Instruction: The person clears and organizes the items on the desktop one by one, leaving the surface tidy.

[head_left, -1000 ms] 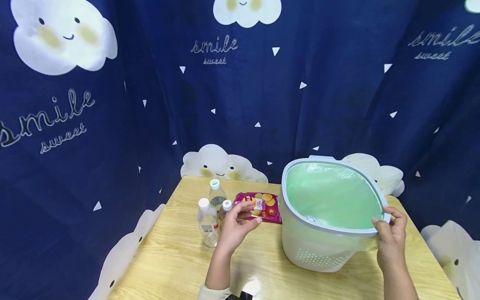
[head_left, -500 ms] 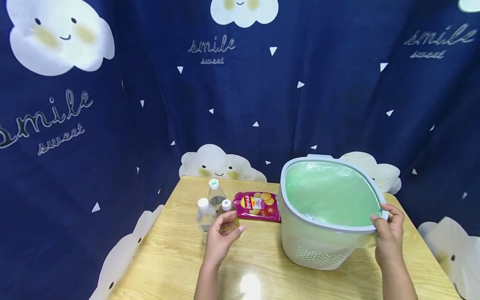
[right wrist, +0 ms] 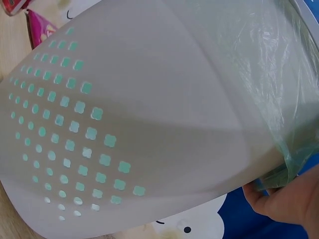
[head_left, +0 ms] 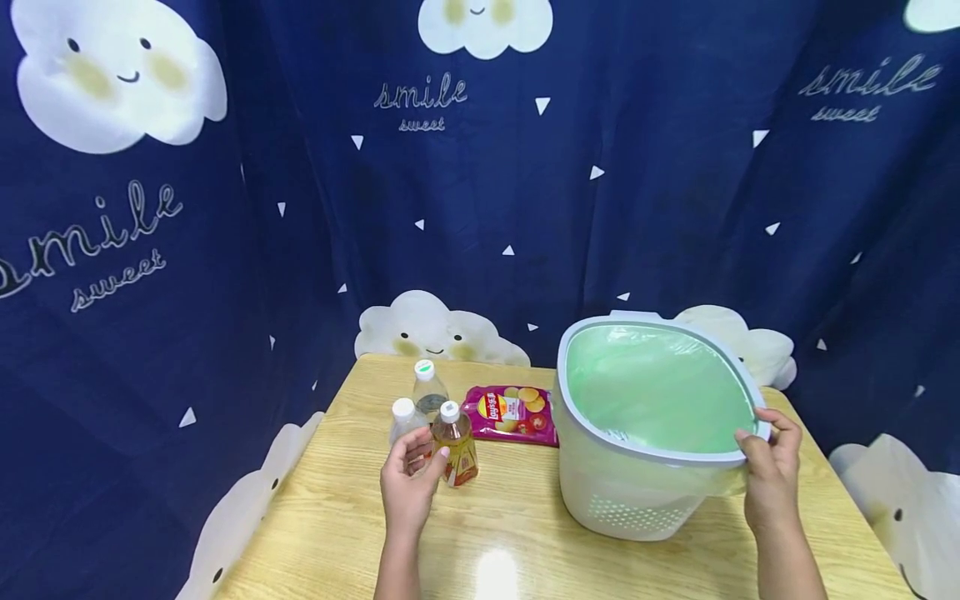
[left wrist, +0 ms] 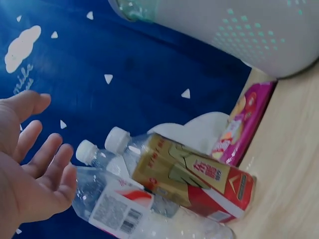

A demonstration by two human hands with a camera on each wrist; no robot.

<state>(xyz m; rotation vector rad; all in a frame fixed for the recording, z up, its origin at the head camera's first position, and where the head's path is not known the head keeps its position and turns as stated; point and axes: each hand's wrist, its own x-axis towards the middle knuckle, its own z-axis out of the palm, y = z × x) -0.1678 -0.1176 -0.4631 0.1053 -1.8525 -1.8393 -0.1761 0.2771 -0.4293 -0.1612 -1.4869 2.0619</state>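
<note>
My left hand (head_left: 407, 487) is beside the bottles, its fingers loosely bent and nothing in its grasp. Nearest to it stands a clear plastic bottle (head_left: 403, 418) with a white cap, partly hidden by the hand in the head view. To its right is a bottle of brownish drink (head_left: 459, 457) with a red and gold label (left wrist: 194, 177). Behind them is another clear bottle (head_left: 429, 392). My right hand (head_left: 776, 471) pinches the right rim of a pale trash bin (head_left: 630, 496), which has a green bag liner (head_left: 660, 387) inside.
A purple Lay's chip bag (head_left: 513, 414) lies flat between the bottles and the bin. Everything stands on a light wooden table (head_left: 330, 508). A dark blue curtain (head_left: 465, 192) with clouds hangs right behind the table's back edge.
My left hand has moved left and down, from in front of the chip bag, past the brown drink bottle to the clear bottle. The right hand still holds the bin's rim.
</note>
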